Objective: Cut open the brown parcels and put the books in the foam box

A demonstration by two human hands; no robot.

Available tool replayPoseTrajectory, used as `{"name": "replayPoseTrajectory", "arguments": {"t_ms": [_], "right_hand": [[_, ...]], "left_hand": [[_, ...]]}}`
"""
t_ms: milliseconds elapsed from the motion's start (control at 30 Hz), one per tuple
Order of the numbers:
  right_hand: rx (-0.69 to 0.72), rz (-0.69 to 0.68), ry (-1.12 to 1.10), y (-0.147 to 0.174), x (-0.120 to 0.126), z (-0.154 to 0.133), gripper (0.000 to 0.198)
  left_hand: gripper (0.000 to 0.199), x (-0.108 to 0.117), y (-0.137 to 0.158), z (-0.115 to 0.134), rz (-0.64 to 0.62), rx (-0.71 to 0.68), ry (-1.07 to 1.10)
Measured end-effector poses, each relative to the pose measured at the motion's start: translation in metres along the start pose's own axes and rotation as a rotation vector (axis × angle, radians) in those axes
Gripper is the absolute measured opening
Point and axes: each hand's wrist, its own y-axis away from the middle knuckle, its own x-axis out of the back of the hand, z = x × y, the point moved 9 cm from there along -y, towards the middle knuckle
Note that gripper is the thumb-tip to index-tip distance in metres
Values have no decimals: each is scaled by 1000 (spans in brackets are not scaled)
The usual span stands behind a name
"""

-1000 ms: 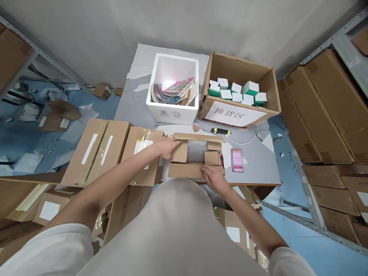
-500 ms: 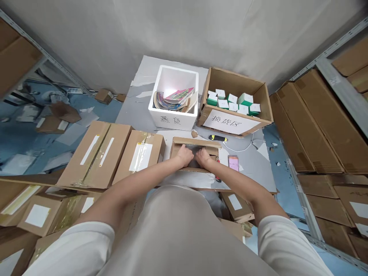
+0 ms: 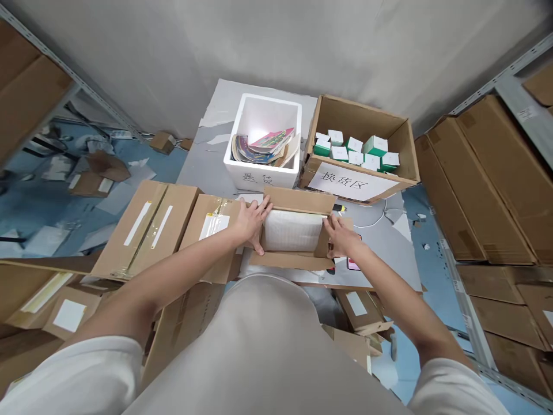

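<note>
A small cardboard box (image 3: 298, 200) lies on the table in front of me with its long flaps folded outward. Inside rests a white, padded-looking wrapped item (image 3: 296, 231); what it wraps is hidden. My left hand (image 3: 252, 222) grips the box's left end, fingers spread toward the far flap and thumb near the front edge. At the opposite end, my right hand (image 3: 340, 235) has its fingers bent over the edge. A yellow-and-black utility knife (image 3: 339, 207) shows partly behind the box. The phone (image 3: 353, 263) is partly covered by my right arm.
Behind the box stand a white foam box (image 3: 263, 176) of booklets and a larger carton (image 3: 363, 183) of green-and-white small boxes. Two taped cartons (image 3: 144, 230) (image 3: 211, 230) sit on the left. Shelves of cartons (image 3: 496, 184) line the right side. Papers and cardboard litter the blue floor.
Both hands have come up out of the box and moved apart to its two ends. The long flaps now lie outward, and the white wrapped item shows inside.
</note>
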Motion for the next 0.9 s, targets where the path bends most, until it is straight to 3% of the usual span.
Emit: {"name": "replayPoseTrajectory", "arguments": {"t_ms": [200, 300, 433, 567, 633, 800, 900], "right_hand": [[212, 206, -122, -2, -37, 27, 131], [215, 211, -108, -2, -42, 30, 121], [104, 216, 35, 2, -12, 21, 85], [128, 422, 68, -4, 47, -24, 56], [124, 448, 109, -16, 60, -47, 44], [25, 392, 219, -50, 51, -69, 33], [42, 286, 292, -61, 34, -75, 34]], "left_hand": [[153, -11, 9, -4, -3, -38, -35], [154, -15, 6, -5, 12, -46, -47], [150, -21, 2, -7, 24, -55, -60], [146, -22, 0, -7, 47, -57, -45], [145, -23, 0, -8, 43, -56, -36], [150, -23, -1, -10, 34, -63, 16], [150, -23, -2, -14, 46, -55, 59]]}}
